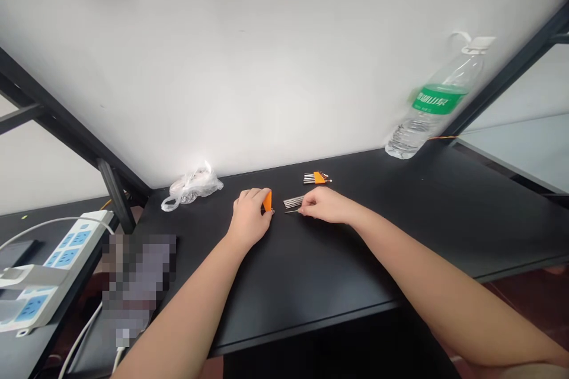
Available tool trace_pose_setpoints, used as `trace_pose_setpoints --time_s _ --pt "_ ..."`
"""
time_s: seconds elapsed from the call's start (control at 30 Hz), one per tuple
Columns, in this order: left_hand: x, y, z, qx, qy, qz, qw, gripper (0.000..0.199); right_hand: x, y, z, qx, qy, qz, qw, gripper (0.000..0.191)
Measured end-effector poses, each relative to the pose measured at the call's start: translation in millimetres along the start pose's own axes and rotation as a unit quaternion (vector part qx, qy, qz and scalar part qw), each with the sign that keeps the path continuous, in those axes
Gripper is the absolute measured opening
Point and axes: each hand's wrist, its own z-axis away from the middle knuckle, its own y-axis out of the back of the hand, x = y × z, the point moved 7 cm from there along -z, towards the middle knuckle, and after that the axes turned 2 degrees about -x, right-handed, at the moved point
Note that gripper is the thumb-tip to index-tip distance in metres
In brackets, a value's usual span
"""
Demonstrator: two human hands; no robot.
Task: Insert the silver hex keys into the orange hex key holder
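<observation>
My left hand [251, 213] is closed around a small orange holder [267, 201] on the black table [302, 272]. Just to its right, my right hand [320, 204] pinches the right end of a thin metal rod [291, 211], whose free end points toward the holder without touching it. Several similar thin rods [293, 202] lie side by side on the table, right behind the pinched one. Farther back, a second orange holder [319, 177] lies with several rods through it.
A large water bottle [438, 100] leans at the wall on the right. A clear plastic bag [193, 185] lies at the back left. On the left are a white power strip [66, 260], cables and a pixelated object [142, 278].
</observation>
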Motion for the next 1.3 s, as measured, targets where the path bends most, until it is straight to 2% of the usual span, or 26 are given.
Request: trace_pose_setpoints --time_s 0.1,0.17,0.23,0.33,0.47,0.8,1.03,1.13,1.2,1.27,1.3 --pt "-0.7 -3.1 0.2 -0.006 0.004 0.007 1.0 0.048 3.8 13.2 3.0 0.067 -0.02 0.058 0.996 0.038" --pt "1.0 -5.0 0.8 -0.01 0.003 0.011 1.0 0.048 -2.4 19.8 5.1 0.12 0.021 0.082 0.989 0.032" --pt "2.9 -5.8 1.4 -0.009 0.003 0.015 1.0 0.048 -11.9 19.1 5.8 0.148 0.09 0.104 0.979 0.024" --pt "6.3 -6.4 1.8 -0.011 -0.007 0.022 1.0 0.049 -18.2 5.8 0.4 0.134 0.15 0.138 0.97 0.03" --pt "9.2 -7.0 1.2 -0.016 -0.017 0.032 0.999 0.051 -14.5 -6.0 -10.6 0.123 0.138 0.143 0.972 0.023" --pt "12.2 -5.2 1.3 -0.011 -0.021 0.047 0.999 0.05 -18.1 -1.9 -4.4 0.13 0.151 0.155 0.968 0.023" --pt "14.3 -4.9 1.0 -0.011 -0.023 0.051 0.998 0.049 -11.4 -2.2 -9.0 0.126 0.136 0.145 0.972 0.028" --pt "16.9 -3.1 1.8 -0.009 -0.022 0.054 0.998 0.048 -20.6 1.5 -3.1 0.15 0.147 0.117 0.971 0.027" --pt "19.9 -1.5 2.8 -0.008 -0.03 0.06 0.998 0.048 -33.7 2.5 4.7 0.158 0.179 0.075 0.968 0.02" --pt "23.1 -0.1 4.0 -0.008 -0.042 0.063 0.997 0.045 -47.3 -3.4 11.0 0.118 0.213 0.026 0.97 0.009" --pt "24.5 0.4 4.7 -0.008 -0.048 0.064 0.997 0.044 -52.2 -7.7 13.0 0.091 0.221 0.009 0.971 0.01"
